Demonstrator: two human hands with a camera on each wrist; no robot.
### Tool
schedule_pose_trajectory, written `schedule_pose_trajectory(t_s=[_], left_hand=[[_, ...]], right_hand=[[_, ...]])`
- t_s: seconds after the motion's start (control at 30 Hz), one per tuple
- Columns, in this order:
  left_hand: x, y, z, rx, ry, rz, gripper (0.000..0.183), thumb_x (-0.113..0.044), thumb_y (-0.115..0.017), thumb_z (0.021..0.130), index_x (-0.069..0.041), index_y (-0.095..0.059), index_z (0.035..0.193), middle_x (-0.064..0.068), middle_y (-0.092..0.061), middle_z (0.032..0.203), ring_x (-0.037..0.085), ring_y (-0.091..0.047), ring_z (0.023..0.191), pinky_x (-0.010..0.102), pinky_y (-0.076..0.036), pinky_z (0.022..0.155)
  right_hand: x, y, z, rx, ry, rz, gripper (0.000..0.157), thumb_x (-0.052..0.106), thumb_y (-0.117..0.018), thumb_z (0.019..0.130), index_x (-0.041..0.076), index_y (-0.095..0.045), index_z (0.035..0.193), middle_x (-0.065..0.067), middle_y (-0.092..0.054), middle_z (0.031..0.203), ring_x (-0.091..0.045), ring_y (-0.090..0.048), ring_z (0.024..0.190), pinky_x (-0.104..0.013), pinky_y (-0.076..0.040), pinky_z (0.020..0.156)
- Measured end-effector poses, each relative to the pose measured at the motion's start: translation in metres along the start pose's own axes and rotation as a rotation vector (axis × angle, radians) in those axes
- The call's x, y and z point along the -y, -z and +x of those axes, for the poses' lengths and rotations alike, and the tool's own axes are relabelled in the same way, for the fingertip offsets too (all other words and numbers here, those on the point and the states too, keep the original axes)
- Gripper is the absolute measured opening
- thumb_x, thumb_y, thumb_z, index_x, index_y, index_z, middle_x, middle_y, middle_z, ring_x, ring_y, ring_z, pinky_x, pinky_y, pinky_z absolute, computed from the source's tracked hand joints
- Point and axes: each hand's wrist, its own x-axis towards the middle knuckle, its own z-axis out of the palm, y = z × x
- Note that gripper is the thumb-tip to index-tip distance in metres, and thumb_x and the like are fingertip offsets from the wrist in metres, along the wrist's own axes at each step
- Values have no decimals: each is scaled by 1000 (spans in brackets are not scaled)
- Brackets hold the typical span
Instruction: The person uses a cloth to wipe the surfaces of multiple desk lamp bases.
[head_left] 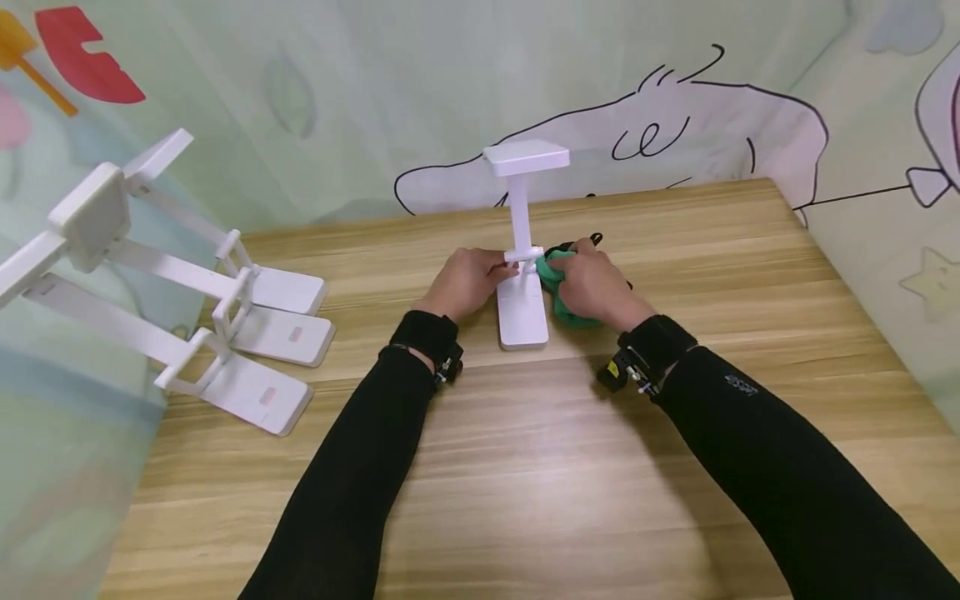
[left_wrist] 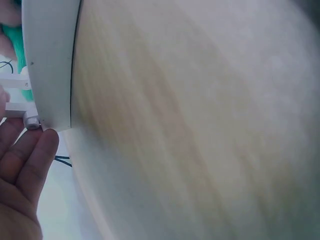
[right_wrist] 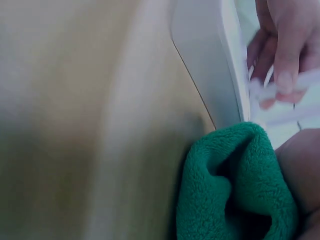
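A white folding stand point(head_left: 522, 312) with a flat base, an upright arm and a square top plate stands in front of me. My left hand point(head_left: 468, 282) pinches its hinge bar from the left; in the right wrist view the thumb and fingers point(right_wrist: 285, 82) close on that white bar. In the left wrist view, fingertips lie at the hinge point(left_wrist: 31, 120) beside the base point(left_wrist: 52, 60). My right hand point(head_left: 597, 283) grips a bunched green cloth point(head_left: 577, 318) against the stand's right side. The folded cloth point(right_wrist: 235, 180) meets the base edge in the right wrist view.
Three similar white stands point(head_left: 258, 392) are lined up at the left of the wooden table point(head_left: 525, 500). A black cord loop point(head_left: 596, 238) shows behind my right hand. A printed curtain point(head_left: 337, 108) hangs along the table's back and sides.
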Motion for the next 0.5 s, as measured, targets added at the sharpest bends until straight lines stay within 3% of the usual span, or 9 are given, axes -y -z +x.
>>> schedule_pose_trajectory(t_s=[0.17, 0.4, 0.5], left_hand=[[0, 1, -1, 3, 1, 6, 24, -35, -57, 97, -16, -70, 101, 0, -61, 78, 13, -49, 66, 24, -38, 58], [-3, 1, -1, -3, -7, 9, 24, -35, -57, 97, -17, -71, 104, -1, -64, 84, 13, -51, 68, 23, -40, 59], [-3, 1, -1, 5, 6, 10, 24, -36, -56, 97, -17, -70, 103, -1, -64, 83, 13, -52, 69, 23, -41, 60]], right_hand=[[10, -8, -23, -17, -13, -26, 49, 5, -42, 87, 8, -58, 133, -30, -46, 130, -41, -49, 107, -47, -49, 73], [16, -20, -62, -123, 91, -75, 47, 1, -44, 82, 6, -64, 125, -31, -53, 116, -41, -51, 105, -55, -51, 79], [19, -27, -81, -165, 128, -93, 43, 2, -46, 85, 7, -65, 122, -31, -51, 116, -44, -53, 101, -56, -53, 71]])
